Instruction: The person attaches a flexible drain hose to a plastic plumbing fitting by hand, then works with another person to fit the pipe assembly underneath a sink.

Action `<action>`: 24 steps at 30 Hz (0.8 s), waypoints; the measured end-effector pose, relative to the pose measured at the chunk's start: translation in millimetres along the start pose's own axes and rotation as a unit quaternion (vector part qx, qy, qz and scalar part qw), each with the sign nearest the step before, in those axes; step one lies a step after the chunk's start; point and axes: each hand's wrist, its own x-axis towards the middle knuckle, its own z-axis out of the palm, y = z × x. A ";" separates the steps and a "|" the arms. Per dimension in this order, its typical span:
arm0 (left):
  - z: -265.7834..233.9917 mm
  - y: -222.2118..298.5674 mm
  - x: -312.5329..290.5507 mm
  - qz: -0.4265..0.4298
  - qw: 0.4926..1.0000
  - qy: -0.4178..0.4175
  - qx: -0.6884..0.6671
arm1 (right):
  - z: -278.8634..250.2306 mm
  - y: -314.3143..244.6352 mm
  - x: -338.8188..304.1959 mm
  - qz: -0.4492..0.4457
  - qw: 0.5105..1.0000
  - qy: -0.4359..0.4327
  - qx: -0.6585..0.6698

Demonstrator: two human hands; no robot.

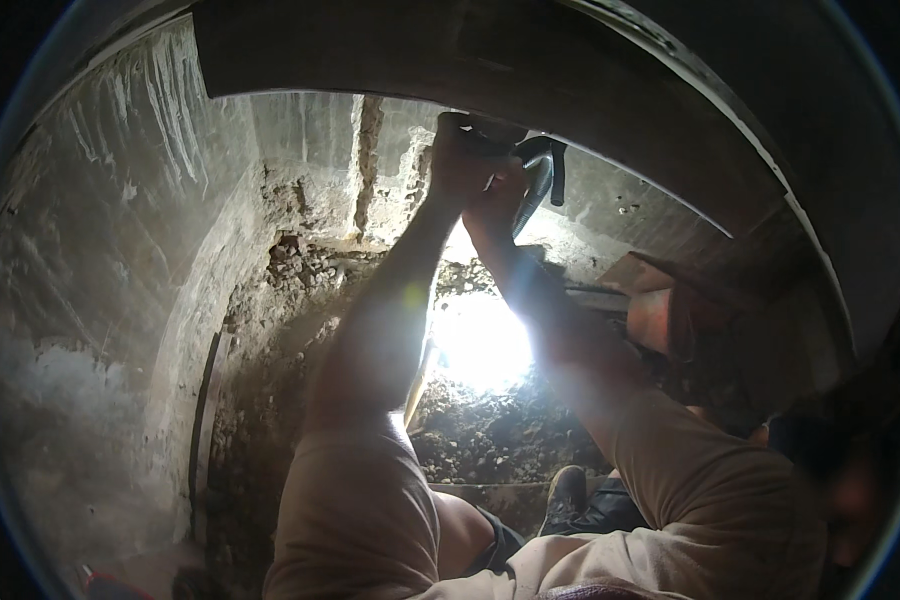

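Observation:
Both my arms reach up and away to the underside of a dark curved panel (370,55) that spans the top of the view. My left hand (454,165) is closed, raised against the panel's lower edge. Just right of it and slightly lower, my right hand (496,195) is closed too. Between and beside them shows a dark hand-held tool (540,175) with a grey-green curved body and a black bar-like part at its right. Both hands appear wrapped round it. Its upper end is lost in shadow near the panel, so its exact kind cannot be made out.
A glaring work light (482,342) shines between my forearms, above loose rubble (500,430). Chipped concrete wall (100,250) curves around the left. At right sits an orange-red object (660,310), partly shadowed. A dark shoe (567,490) shows below.

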 end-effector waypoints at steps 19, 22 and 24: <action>-36.9 -7.7 29.1 -0.135 0.947 -0.272 -0.104 | -8.8 -10.1 0.1 -0.003 0.994 -0.048 -0.100; -29.8 -17.5 22.3 -0.123 0.963 -0.225 -0.087 | -3.0 -11.6 -1.3 0.005 0.995 -0.034 -0.091; -6.9 -11.1 11.8 -0.115 0.974 -0.157 -0.118 | -6.4 -9.8 2.1 -0.019 0.997 0.000 -0.072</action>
